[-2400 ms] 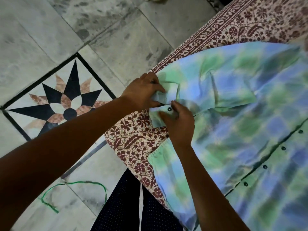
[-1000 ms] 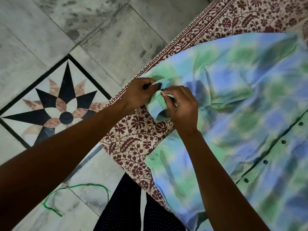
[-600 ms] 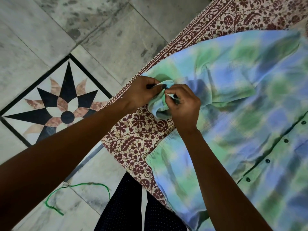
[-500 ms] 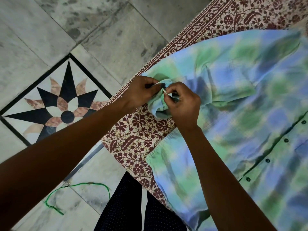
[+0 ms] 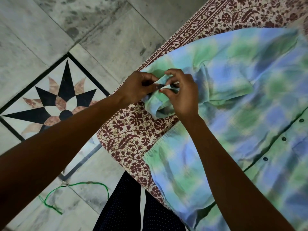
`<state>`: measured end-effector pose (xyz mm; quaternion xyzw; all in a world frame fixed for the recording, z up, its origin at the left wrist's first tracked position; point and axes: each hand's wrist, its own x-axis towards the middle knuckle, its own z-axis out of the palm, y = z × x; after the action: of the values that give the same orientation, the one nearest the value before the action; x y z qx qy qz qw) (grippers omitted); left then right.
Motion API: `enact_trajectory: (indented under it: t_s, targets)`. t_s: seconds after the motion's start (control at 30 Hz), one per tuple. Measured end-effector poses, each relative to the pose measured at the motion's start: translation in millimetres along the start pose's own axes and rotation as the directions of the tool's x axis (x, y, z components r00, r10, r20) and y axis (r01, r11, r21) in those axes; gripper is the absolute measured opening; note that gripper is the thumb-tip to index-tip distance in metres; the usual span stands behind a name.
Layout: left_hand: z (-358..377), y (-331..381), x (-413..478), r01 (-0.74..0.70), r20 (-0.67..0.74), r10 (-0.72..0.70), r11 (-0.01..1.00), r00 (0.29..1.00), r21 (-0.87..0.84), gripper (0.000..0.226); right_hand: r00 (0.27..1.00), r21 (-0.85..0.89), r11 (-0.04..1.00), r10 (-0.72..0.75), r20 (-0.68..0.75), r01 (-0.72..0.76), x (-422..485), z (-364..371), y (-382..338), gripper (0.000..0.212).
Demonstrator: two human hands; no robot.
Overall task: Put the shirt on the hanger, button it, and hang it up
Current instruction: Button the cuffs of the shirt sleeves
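Shirt (image 5: 233, 114) in blotched blue and green was seen spread flat over a printed bedspread (image 5: 133, 130) of dark red flowers. Its front placket was closed by a row of dark buttons (image 5: 283, 139) at the right of the view. One sleeve was folded across towards the near edge of the bedspread, and its sleeve cuff (image 5: 155, 104) was raised a little off the cloth between the two hands.

The left hand (image 5: 138, 87) was curled, with one edge of the cuff opening pinched between thumb and fingertips. The right hand (image 5: 181, 94) was likewise curled, and the opposite edge was nipped between its thumb and forefinger. The two edges were held close together. Whether a button was engaged there could not be told, the spot being covered by the fingers.

A grey marble floor (image 5: 83, 22) with an inlaid black and brown star (image 5: 63, 104) was visible to the left. A loop of green cord (image 5: 75, 185) was left lying on the floor beside dark dotted trousers (image 5: 123, 205).
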<state>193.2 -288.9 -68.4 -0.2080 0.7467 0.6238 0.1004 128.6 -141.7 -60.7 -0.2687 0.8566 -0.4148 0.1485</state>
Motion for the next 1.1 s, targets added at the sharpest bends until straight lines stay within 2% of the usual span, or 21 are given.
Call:
enact_trajectory:
  t_s: [0.07,0.17,0.27,0.37,0.47,0.6,0.7,0.83,0.9,1.03,1.1]
  targets:
    - [-2,3,1,-0.028,0.000,0.028,0.998,1.000,0.056,0.012,0.999,0.057,0.998,0.031,0.007,-0.031,2,1,5,0.042]
    - [-4,3,0,-0.036,-0.012,0.038,0.989,0.999,0.146,0.010,0.993,0.135,0.984,0.109,0.042,-0.114,-2,3,8,0.026]
    - [3,-3,-5,-0.056,-0.144,0.090,0.973,0.985,0.223,0.013,0.983,0.190,0.965,0.182,0.015,-0.181,0,6,8,0.015]
    - [11,-9,-10,-0.067,-0.230,0.112,0.979,0.967,0.195,0.015,0.968,0.185,0.952,0.230,0.099,-0.245,10,6,8,0.018]
    - [15,-12,-10,-0.060,-0.253,0.092,0.990,0.963,0.129,0.016,0.943,0.225,0.928,0.247,0.223,-0.296,16,1,14,0.023]
    - [16,-7,-8,-0.073,-0.280,0.086,0.996,0.956,0.056,0.018,0.957,0.242,0.938,0.199,0.212,-0.249,20,-1,17,0.040]
    - [16,-7,-9,-0.119,-0.330,0.164,0.981,0.930,0.151,0.018,0.973,0.250,0.943,0.195,0.121,-0.220,18,6,12,0.049]
    - [20,-6,-9,-0.110,-0.392,0.168,0.980,0.904,0.165,0.018,0.992,0.200,0.972,0.129,-0.016,-0.123,9,21,8,0.048]
    - [20,-7,-8,-0.121,-0.375,0.180,0.977,0.909,0.176,0.018,0.992,0.208,0.972,0.120,-0.049,-0.107,7,24,11,0.047]
    - [18,-12,-11,-0.129,-0.337,0.191,0.972,0.922,0.197,0.018,0.991,0.230,0.966,0.099,0.089,-0.118,9,18,13,0.032]
    - [16,-12,-12,-0.106,-0.281,0.172,0.966,0.944,0.236,0.018,0.986,0.247,0.961,0.095,0.133,-0.126,13,13,13,0.033]
